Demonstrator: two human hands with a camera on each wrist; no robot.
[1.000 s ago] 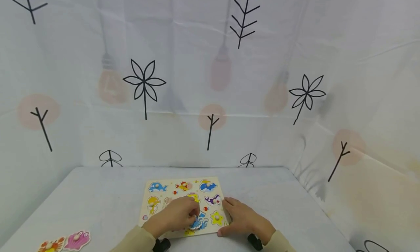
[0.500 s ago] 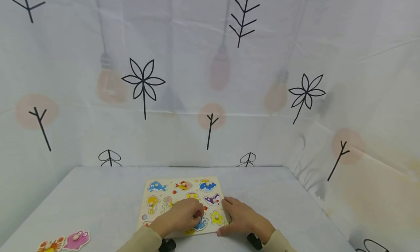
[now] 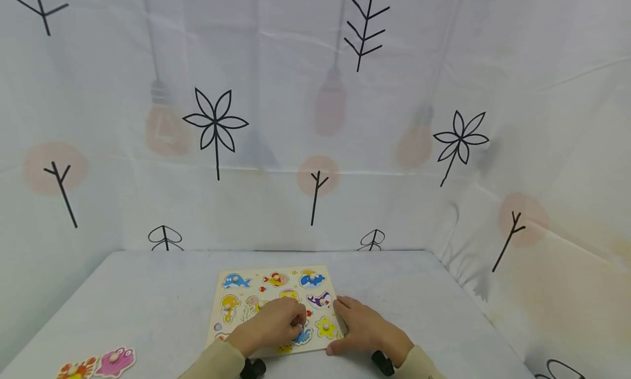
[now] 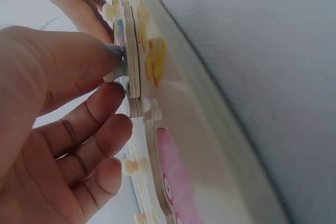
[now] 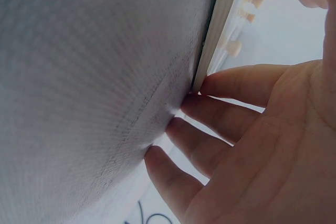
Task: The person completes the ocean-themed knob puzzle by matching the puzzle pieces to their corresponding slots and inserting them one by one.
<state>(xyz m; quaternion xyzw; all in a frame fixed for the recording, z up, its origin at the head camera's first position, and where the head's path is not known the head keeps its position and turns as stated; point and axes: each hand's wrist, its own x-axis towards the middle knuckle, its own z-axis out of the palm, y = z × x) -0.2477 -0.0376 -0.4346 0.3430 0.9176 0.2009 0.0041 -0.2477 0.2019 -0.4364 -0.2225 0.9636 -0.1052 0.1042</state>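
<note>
A wooden peg puzzle board (image 3: 253, 275) with sea-animal pieces lies flat on the white table. My left hand (image 3: 273, 323) reaches over its lower middle, thumb and index finger pinching the knob of a puzzle piece. In the left wrist view that piece (image 4: 131, 61) shows edge-on, close against the board; its other fingers are loosely bent beside it. Blue shows below the fingertips in the head view, but the hand hides most of the piece. My right hand (image 3: 362, 324) rests at the board's right edge, fingers extended, fingertips on the tablecloth and against the board's side.
Two loose knobbed pieces, an orange crab (image 3: 76, 369) and a pink sea creature (image 3: 116, 361), lie at the table's front left. A yellow starfish piece (image 3: 325, 328) sits in the board near my right hand. Patterned white cloth (image 3: 276, 204) stands behind the table.
My left hand has shifted slightly right with the blue piece, bringing it over the blue picture, and has kept still over the last half second. My right hand stays put.
</note>
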